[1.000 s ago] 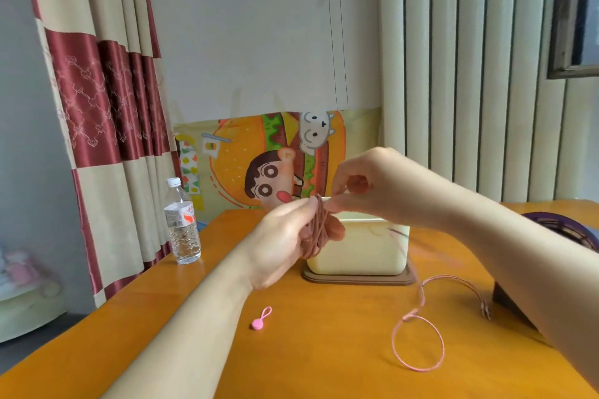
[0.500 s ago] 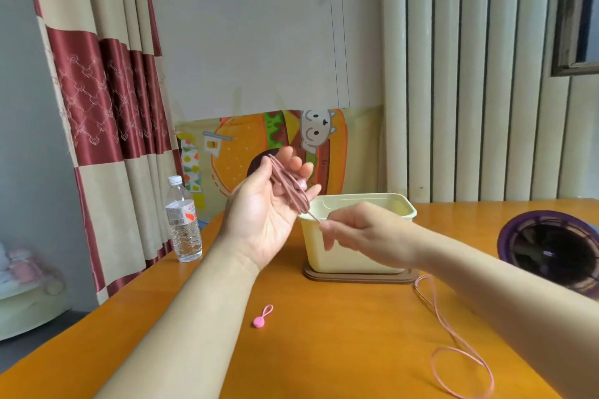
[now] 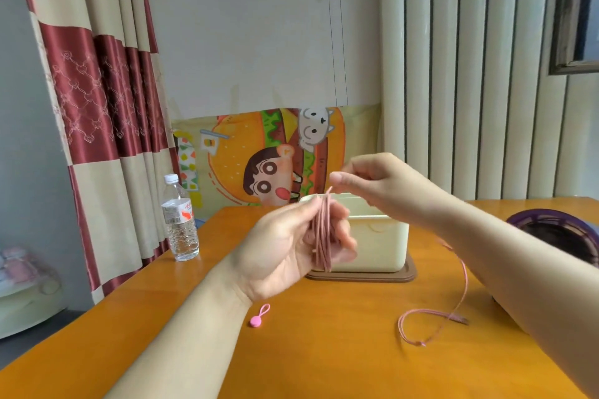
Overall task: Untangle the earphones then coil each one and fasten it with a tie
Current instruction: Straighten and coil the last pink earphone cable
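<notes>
A pink earphone cable is wound in several loops (image 3: 321, 233) around the fingers of my left hand (image 3: 291, 246), held above the orange table (image 3: 324, 350). My right hand (image 3: 366, 178) is raised just above it and pinches the cable where it leaves the coil. The loose rest of the cable (image 3: 431, 317) trails down past my right forearm and curls on the table at the right, ending in a small plug. A pink silicone tie (image 3: 259, 316) with a round button lies on the table below my left wrist.
A cream plastic bin (image 3: 379, 246) on a brown tray (image 3: 363, 276) stands behind my hands. A water bottle (image 3: 180, 220) is at the table's left edge by the curtain. A dark purple round object (image 3: 564, 236) sits at the far right.
My right hand rose from in front of the bin to above my left hand, laying another turn on the coil. My left hand turned and lowered. The loose tail on the table grew shorter.
</notes>
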`<state>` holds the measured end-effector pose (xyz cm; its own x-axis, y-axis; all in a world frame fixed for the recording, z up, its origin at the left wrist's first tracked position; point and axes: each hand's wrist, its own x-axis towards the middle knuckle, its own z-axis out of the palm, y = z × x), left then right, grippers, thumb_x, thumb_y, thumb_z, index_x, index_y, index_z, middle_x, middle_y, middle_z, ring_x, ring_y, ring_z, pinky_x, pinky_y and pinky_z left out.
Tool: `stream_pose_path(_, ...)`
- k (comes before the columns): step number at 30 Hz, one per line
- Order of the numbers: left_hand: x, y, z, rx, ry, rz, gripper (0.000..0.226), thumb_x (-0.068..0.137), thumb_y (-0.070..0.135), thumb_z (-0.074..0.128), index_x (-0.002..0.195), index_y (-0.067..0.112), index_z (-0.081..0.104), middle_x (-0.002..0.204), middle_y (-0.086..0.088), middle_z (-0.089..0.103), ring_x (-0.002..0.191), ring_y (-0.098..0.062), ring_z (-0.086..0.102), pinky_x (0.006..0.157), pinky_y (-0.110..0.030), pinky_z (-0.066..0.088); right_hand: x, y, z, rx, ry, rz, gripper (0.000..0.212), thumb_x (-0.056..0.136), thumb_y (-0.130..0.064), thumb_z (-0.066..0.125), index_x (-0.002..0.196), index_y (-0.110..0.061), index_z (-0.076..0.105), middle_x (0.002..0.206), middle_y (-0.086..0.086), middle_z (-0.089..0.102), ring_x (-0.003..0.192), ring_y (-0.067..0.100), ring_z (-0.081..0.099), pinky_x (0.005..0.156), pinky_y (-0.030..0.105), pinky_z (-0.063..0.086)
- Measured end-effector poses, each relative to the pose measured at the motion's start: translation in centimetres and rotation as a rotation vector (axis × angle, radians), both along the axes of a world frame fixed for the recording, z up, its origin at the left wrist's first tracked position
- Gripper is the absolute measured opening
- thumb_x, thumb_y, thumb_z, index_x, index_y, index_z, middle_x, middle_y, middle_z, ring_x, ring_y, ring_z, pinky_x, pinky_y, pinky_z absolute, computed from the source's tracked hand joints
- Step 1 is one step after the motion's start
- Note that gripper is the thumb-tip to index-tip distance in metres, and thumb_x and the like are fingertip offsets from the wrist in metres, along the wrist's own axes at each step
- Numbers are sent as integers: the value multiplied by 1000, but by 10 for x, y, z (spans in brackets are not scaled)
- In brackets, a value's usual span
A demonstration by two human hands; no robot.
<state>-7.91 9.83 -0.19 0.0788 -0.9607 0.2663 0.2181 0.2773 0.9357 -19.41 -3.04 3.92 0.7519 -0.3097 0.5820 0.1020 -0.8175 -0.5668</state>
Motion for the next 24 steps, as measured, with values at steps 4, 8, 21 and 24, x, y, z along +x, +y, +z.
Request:
stream_pose_path(4, -2, -1, 12, -161, 314, -17, 40, 95, 29, 38, 86, 8, 71, 74, -4, 64, 72, -17, 67, 91, -48, 49, 10, 4, -30, 115, 76, 63, 33, 91, -37, 53, 69, -14, 61, 52, -13, 40, 49, 4, 32, 50, 22, 27)
stream_pose_path(8, 3, -6, 14, -240, 382, 247, 37, 101, 29, 32, 95, 9, 63, 74, -2, 66, 73, -16, 68, 92, -49, 50, 11, 22, -42, -94, 273, 74, 27, 98, -24, 48, 75, -23, 62, 46, -15, 45, 46, -1, 43, 49, 12, 32)
stream_pose_path(21, 11, 6, -4, 260, -750, 216, 38, 103, 31, 30, 86, 12, 59, 77, -3, 63, 73, -11, 55, 68, -18, 42, -9, 16, -9, -421, 366, -6, 16, 84, -33, 68, 74, -21, 67, 54, -9, 49, 52, 3, 44, 49, 15, 33)
stream_pose_path(24, 17, 10, -2, 340, -550, 31, 35, 96, 37, 38, 90, 9, 58, 70, -1, 60, 76, -17, 62, 82, -30, 52, -8, 8, -12, -282, 355, 76, 25, 77, -41, 71, 69, -19, 62, 52, -10, 43, 47, 6, 36, 46, 16, 28)
